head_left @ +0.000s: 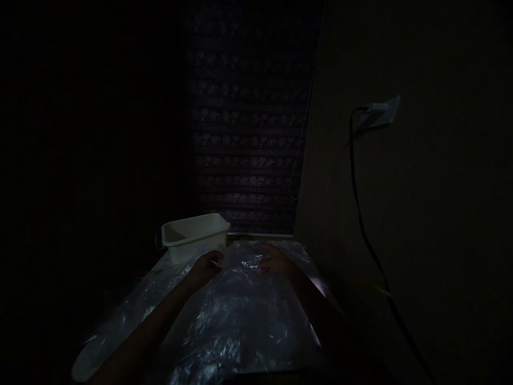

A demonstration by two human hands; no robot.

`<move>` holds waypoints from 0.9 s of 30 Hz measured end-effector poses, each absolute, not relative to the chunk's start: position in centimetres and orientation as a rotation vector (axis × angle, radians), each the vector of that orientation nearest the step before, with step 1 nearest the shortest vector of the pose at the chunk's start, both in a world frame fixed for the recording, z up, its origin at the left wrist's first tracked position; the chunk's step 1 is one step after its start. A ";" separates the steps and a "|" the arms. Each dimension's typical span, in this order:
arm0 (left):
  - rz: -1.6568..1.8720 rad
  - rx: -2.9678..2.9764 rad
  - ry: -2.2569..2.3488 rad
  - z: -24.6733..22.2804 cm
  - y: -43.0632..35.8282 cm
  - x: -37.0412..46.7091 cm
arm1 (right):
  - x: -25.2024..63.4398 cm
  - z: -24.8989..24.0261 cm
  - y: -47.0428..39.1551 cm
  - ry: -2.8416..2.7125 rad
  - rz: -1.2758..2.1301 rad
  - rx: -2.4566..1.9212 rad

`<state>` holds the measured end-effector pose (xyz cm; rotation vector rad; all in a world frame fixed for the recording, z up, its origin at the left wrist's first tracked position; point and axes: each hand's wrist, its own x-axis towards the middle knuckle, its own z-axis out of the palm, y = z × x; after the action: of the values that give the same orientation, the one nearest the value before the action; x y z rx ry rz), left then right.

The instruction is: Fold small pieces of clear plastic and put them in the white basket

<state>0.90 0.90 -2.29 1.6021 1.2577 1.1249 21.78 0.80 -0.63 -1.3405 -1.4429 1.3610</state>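
The light is very dim. A large crinkled clear plastic sheet lies spread over the table, its folds catching some glints. My left hand is curled with the fingers pinched on the plastic, just in front of a white tub. To its right, my right hand grips a bunched, shiny part of the same sheet, fingers pointing left. A short gap with plastic across it separates the two hands. Fine finger detail is lost in the dark.
The white rectangular tub stands at the table's back left. Behind the table hangs a patterned blind with a looped cord. On the right wall, a black cable runs down from a socket.
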 end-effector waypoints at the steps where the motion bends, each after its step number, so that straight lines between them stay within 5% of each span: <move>1: 1.131 1.654 1.257 -2.2 0.7 0.9 | 21.7 -0.7 0.8 -1.441 1.356 -1.329; 13: 1.095 1.065 1.237 -2.0 0.5 0.3 | 22.0 -1.8 1.3 -1.411 1.319 -1.275; 27: 1.058 1.081 1.091 -2.0 0.1 1.3 | 20.8 -1.9 1.3 -1.184 1.345 -1.296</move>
<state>1.28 0.13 -2.00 1.0811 1.0907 1.0576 20.77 1.34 -1.91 -1.2963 -1.1841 1.3448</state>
